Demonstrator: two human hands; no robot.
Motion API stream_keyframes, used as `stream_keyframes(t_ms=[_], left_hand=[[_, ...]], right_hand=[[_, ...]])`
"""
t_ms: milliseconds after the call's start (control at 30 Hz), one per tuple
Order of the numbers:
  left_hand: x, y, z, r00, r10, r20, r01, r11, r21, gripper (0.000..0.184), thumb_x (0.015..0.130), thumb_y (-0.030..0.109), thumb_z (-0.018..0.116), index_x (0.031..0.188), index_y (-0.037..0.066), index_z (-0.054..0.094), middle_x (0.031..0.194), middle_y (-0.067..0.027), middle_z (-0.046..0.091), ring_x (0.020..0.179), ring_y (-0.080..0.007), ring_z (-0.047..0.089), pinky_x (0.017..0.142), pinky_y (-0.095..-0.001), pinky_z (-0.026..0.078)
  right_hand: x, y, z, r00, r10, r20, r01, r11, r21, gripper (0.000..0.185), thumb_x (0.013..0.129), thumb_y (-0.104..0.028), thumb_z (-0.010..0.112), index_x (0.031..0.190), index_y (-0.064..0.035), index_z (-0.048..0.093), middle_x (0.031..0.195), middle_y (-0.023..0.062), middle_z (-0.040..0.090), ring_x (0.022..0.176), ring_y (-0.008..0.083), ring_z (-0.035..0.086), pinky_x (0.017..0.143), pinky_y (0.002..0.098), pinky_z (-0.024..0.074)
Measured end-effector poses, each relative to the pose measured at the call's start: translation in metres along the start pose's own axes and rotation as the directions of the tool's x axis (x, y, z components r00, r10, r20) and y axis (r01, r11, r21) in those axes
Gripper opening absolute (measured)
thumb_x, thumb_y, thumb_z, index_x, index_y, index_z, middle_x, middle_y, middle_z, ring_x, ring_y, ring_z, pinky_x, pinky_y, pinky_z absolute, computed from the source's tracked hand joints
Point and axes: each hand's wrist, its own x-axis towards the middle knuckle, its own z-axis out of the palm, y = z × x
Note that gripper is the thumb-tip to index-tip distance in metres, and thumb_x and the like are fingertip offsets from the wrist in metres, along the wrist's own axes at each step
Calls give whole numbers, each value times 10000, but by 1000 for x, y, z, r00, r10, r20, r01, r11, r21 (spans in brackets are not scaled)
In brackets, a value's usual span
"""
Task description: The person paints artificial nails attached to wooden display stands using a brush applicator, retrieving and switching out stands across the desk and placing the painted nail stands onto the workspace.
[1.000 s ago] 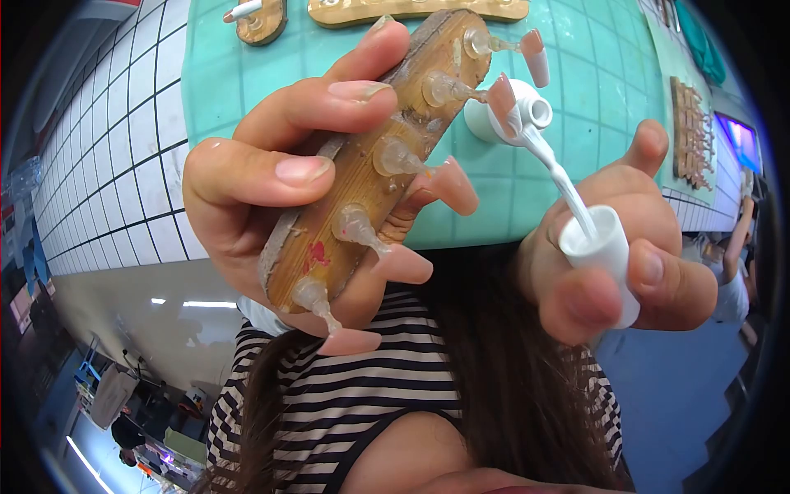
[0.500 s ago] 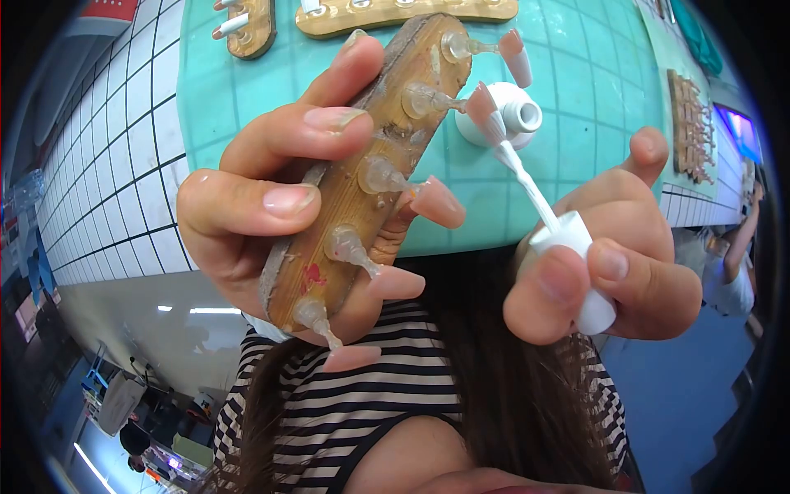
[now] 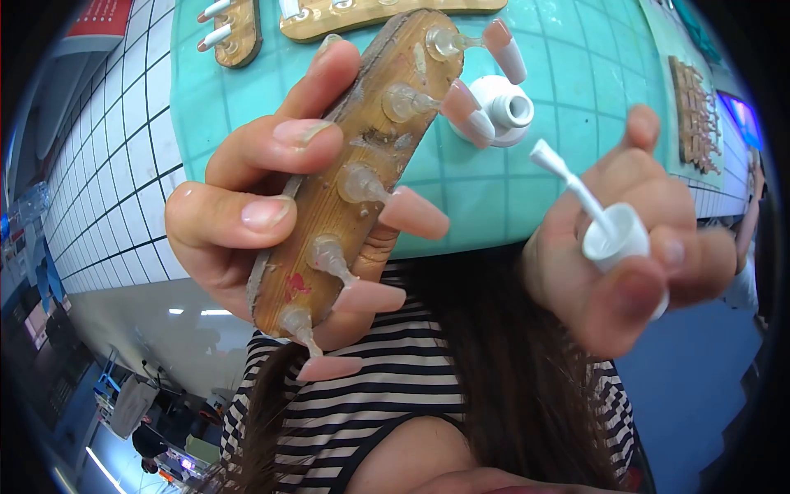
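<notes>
My left hand (image 3: 255, 181) is wrapped round a wooden nail tip stand (image 3: 354, 189), tilted, with several false nails stuck on clear pegs. The two upper nails have white tips; the second nail (image 3: 467, 111) from the top is pink with white at its end. The lower ones, such as the middle nail (image 3: 415, 212), are plain pink. Between thumb and fingers, my right hand (image 3: 650, 239) holds a white nail polish brush (image 3: 597, 210) by its cap, its bristles coated white and apart from the nails. Behind the second nail stands an open white polish bottle (image 3: 510, 111) on the mat.
A green mat (image 3: 485, 193) covers part of the white tiled table (image 3: 123, 165). More wooden stands with nails lie at the back, a short one (image 3: 239, 37) and a long one (image 3: 362, 20). Another nail rack (image 3: 695, 115) is at the right.
My right hand has moved right and turned, taking the brush off the second nail, whose tip now shows white. My left hand and the stand have shifted slightly left.
</notes>
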Motion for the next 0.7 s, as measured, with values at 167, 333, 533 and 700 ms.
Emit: stream_keyframes(t_ms=[167, 333, 533, 700], left_hand=[[2, 2, -9, 995, -49, 89, 63, 985, -160, 477, 667, -138, 606, 1006, 121, 392, 1146, -61, 456, 1178, -419, 348, 986, -519, 314], [5, 4, -17, 968, -99, 230, 177, 919, -351, 486, 650, -164, 577, 1017, 96, 393, 1164, -75, 433, 1190, -402, 339, 988, -511, 316], [7, 4, -16, 973, -104, 208, 165, 939, -303, 524, 653, -167, 574, 1068, 86, 379, 1212, -86, 388, 1199, -360, 328, 974, -466, 347], [4, 0, -14, 985, -95, 143, 122, 974, -190, 557, 656, -170, 571, 1111, 78, 367, 1252, -94, 350, 1206, -326, 320, 963, -428, 372]], right_hand=[[12, 0, -3, 977, 210, 42, -210, 978, -12, 169, 831, -285, 469, 850, -120, 434, 477, 23, 432, 395, 86, 336, 870, 496, 297], [11, 0, 9, 980, 192, -42, -194, 980, -48, 187, 808, -285, 500, 820, -115, 422, 476, 20, 425, 410, 95, 345, 853, 502, 296], [8, 2, -15, 978, 173, 116, -172, 985, -22, 201, 779, -274, 525, 839, -113, 421, 480, 8, 401, 432, 103, 331, 818, 529, 289], [7, 7, -2, 995, 98, -13, -97, 995, 9, 157, 767, -215, 509, 864, -112, 438, 498, 2, 391, 446, 100, 316, 827, 522, 284]])
